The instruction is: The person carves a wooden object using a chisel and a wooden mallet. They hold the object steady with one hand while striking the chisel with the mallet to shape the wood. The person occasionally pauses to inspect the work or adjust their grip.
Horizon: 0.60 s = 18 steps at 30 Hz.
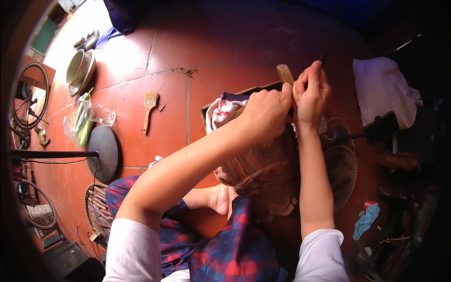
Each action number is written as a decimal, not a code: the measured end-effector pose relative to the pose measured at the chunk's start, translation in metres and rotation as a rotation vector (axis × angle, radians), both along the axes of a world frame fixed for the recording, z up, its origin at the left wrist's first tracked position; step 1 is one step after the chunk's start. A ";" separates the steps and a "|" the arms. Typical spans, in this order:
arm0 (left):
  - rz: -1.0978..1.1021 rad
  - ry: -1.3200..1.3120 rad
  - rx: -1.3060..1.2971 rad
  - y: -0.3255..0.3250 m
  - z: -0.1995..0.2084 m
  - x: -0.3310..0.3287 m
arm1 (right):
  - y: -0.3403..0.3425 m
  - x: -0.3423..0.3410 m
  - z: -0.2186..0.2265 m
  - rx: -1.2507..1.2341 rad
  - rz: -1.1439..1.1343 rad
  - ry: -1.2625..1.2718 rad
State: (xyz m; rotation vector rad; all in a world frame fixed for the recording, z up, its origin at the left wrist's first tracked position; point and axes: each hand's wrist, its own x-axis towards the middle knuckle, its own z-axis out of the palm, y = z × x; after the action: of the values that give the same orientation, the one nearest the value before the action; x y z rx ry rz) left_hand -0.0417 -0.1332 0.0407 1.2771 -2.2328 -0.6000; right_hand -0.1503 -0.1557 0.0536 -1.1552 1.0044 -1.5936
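The person sat low on the red tile floor (171, 94), in plaid trousers (230, 256) of red and blue. One bare foot (220, 199) peeked out in front. Just past it was a big lump of brown wood (265, 162), all bumpy and wavy, partly hidden by the arms.

Past the wood, the two hands came together around a short wooden handle (283, 73). The left hand (265, 105) had its fingers folded tight on the handle. The right hand (312, 96) was right beside it, touching, with its fingers curled and its thumb up. You could not tell how tightly it gripped, or on what. The handle poked up between the hands, leaning to the left.

Close to the left wrist was a bunched white cloth (218, 115) with red marks. A crumpled light blue cloth (366, 220) was off to the right, and a bigger white cloth (385, 89) was farther up that side.

Off to the left was a round black base (104, 152). Beyond it were a flat paintbrush (149, 110), a clear cup (103, 116) on its side and long green vegetables (84, 122) in a plastic bag. Farther off was a round bowl (75, 68).
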 end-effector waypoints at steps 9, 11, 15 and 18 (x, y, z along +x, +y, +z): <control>0.022 -0.021 -0.040 0.000 -0.008 0.001 | -0.002 -0.001 -0.001 0.037 0.036 -0.021; 0.085 0.029 0.009 -0.002 0.000 -0.004 | -0.011 0.004 0.006 -0.104 -0.010 0.000; -0.068 0.037 -0.107 0.024 -0.014 0.012 | 0.019 0.003 -0.013 0.164 0.073 0.016; -0.042 -0.075 0.131 -0.002 0.004 0.007 | -0.003 -0.004 -0.001 0.139 0.040 -0.037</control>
State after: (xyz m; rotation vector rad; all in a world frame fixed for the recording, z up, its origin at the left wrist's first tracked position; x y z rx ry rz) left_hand -0.0352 -0.1350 0.0446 1.3388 -2.3195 -0.7363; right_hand -0.1542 -0.1591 0.0521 -1.0408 1.0447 -1.4842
